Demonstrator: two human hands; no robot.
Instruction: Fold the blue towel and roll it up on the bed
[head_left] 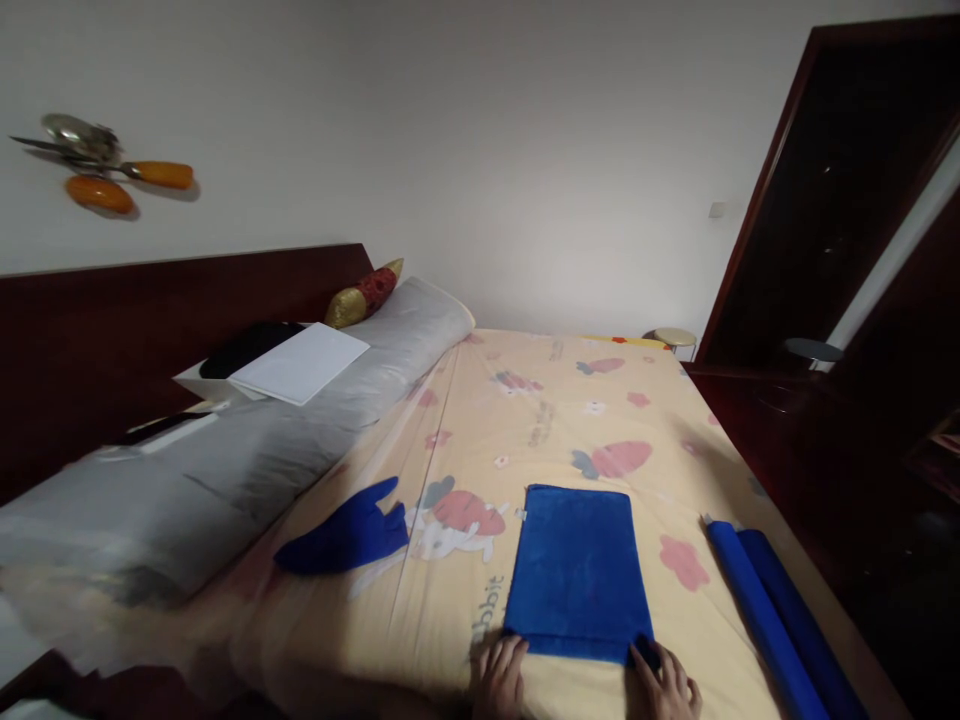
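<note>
Left hand (501,678), right hand (664,683) pinching folded blue towel (576,572) near corners.

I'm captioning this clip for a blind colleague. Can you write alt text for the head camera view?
Two bare hands, the left hand and the right hand, rest on the near corners of a folded blue towel lying flat on a bed with a yellow cartoon-print sheet. A crumpled blue cloth lies to the left, blue rolls to the right.
</note>
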